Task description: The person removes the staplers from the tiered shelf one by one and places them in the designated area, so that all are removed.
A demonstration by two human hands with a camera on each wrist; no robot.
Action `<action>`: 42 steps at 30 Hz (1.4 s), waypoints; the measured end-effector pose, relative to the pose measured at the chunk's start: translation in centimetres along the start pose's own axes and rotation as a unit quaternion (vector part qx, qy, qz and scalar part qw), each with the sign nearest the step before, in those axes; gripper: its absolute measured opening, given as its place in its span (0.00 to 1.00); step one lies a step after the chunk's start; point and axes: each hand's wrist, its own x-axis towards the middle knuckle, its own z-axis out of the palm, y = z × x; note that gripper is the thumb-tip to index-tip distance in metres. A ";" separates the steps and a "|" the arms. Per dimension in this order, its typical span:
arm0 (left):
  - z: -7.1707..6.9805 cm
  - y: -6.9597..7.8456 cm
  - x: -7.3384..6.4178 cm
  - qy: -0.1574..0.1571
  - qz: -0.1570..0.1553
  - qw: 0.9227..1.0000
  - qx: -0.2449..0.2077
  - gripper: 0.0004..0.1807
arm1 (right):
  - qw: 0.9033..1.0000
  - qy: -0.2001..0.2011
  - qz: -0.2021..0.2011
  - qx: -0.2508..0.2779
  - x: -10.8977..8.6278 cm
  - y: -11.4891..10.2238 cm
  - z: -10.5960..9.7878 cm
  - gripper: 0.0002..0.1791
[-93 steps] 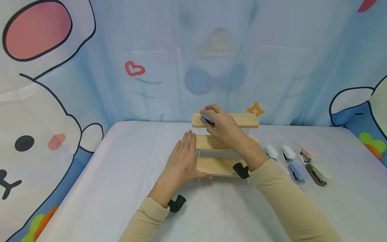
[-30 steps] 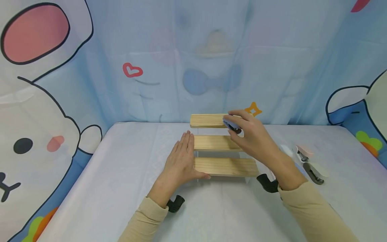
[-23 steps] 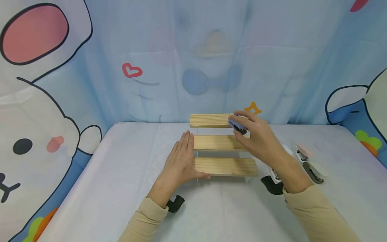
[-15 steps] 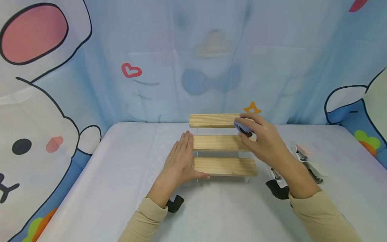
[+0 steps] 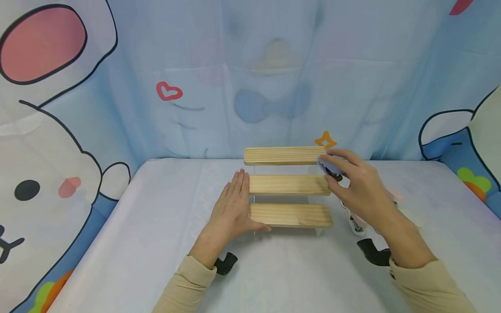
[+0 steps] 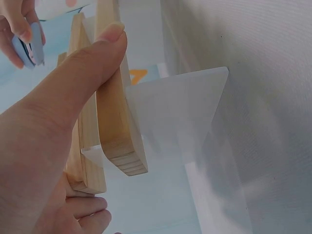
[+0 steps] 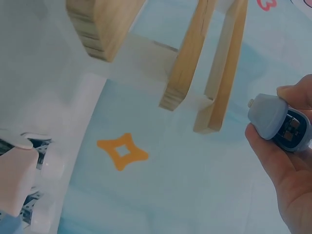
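Observation:
My right hand (image 5: 364, 187) pinches a small lavender-blue mini stapler (image 5: 329, 166) between thumb and fingers, just off the right end of the top board. In the right wrist view this stapler (image 7: 268, 117) is held apart from the boards. My left hand (image 5: 234, 202) rests against the left side of a three-tier wooden rack (image 5: 291, 215), fingers straight along the board ends. Its thumb lies across the lowest board's front edge, as the left wrist view shows. The rack's boards stand on clear side panels (image 6: 180, 107). No stapler sits on the boards in view.
On the white-covered table (image 5: 156, 226), right of the rack, lie several more mini staplers, partly hidden behind my right arm; a white-and-pink one (image 5: 357, 224) shows nearest the rack. A blue cartoon-print curtain (image 5: 195, 121) hangs close behind the rack.
My right hand has carried the lavender-blue stapler rightward along the top board, from its left end to past its right end. My left hand stays against the rack.

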 end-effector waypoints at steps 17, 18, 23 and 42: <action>0.0 0.0 0.0 0.000 0.001 1.000 -0.001 0.80 | 0.998 -0.018 0.035 -0.041 -2.6 0.4 -1.8 0.30; 0.0 0.0 0.0 0.002 0.002 1.000 -0.001 0.80 | 0.998 -0.019 0.036 -0.044 -2.8 0.5 -1.9 0.30; 0.0 -0.1 0.0 0.004 0.004 1.000 -0.002 0.80 | 0.997 -0.024 0.043 -0.058 -3.9 0.7 -2.3 0.31; 0.0 -0.1 -0.1 0.005 0.006 1.000 -0.004 0.80 | 0.987 -0.082 0.103 -0.094 -7.1 0.6 -3.3 0.31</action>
